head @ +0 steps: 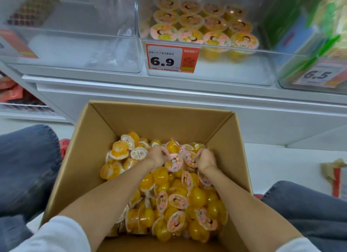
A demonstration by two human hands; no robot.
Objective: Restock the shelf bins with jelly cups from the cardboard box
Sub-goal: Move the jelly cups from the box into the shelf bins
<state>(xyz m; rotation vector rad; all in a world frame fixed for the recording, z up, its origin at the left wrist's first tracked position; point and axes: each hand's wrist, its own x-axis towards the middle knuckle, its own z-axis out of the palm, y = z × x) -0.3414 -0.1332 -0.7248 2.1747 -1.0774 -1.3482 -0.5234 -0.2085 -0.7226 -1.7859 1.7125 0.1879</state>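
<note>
Clearly you're partway: your left hand [158, 155] and right hand [205, 159] each curl round jelly cups [176, 195] inside the cardboard box [90, 139], which looks well stocked, while the middle shelf bin [244, 68] holds cups only toward its back.

Both arms reach fwd and down, forearms bare, converging toward centre.

L hand [158, 155]: back of hand up, wrist bent down, fingers curled, gripping jelly cups [174, 162].

R hand [205, 158]: same posture, fingers curled in among the cups, gripping.

The 2 hands sit near each other at approx. equal reach, not touching. Fingertips mostly hidden; exact hold not verifiable.
</note>
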